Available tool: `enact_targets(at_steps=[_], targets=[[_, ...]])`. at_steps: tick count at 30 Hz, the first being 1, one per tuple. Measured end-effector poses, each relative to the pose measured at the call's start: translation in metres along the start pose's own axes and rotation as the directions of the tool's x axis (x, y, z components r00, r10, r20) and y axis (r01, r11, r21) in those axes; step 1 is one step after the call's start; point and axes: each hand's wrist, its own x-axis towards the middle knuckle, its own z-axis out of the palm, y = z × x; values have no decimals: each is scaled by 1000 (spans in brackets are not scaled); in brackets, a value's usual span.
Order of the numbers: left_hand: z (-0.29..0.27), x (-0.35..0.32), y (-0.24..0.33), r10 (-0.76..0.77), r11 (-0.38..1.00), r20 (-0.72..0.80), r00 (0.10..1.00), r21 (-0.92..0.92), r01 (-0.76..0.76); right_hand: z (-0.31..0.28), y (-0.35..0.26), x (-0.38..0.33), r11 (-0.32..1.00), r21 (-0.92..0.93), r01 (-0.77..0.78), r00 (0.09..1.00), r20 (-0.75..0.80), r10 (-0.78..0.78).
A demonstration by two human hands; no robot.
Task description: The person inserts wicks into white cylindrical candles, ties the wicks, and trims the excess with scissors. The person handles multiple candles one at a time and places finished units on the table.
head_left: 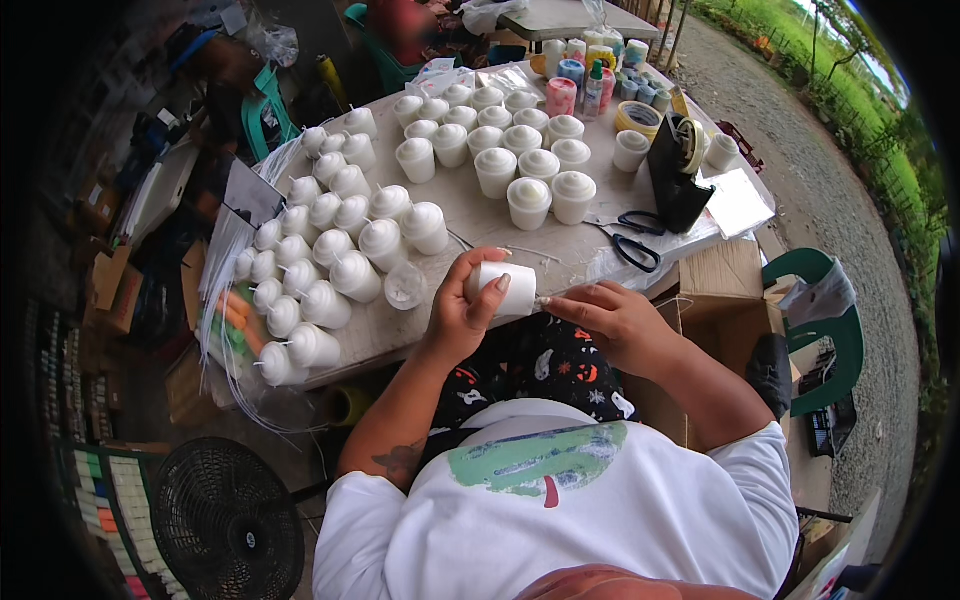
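My left hand [458,318] is closed around a white candle [517,290], tipped on its side above the table's near edge. At the candle's right end, the thumb and fingers of my right hand [628,325] are pinched together; what they grip, perhaps the wick, is too small to make out. On the left of the table stand several white candles [354,276] with wicks sticking out. Farther right is a group of similar white candles [528,203] with domed tops. Beside the left group sits a clear plastic cup [405,288].
Dark-handled scissors [634,254] and a black tape dispenser [672,180] lie right of the candles. Coloured candles [562,97] stand behind. Long white strands [213,318] hang over the left edge. A cardboard box [722,272], green chair [850,335] and black fan [228,510] are near me.
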Motion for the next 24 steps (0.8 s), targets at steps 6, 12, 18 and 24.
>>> enact_targets(at_steps=[6, 12, 18, 24], targets=[[3, 0, 3, -11, 1000, 41, 999, -4, 11, -4, 15, 7, 989, 144, -35, 991, -124, 53], [-3, 1, -12, 90, 996, 75, 993, 2, -91, 5, 6, -6, 988, 89, 127, 988, 71, -134], [-3, -3, -4, 33, 999, 195, 980, -30, -28, -6, 17, -3, 852, 478, -214, 948, -108, 299], [-3, -5, -5, 67, 998, 227, 971, -9, -67, 2, 16, 12, 961, 270, -59, 966, -227, 123]])
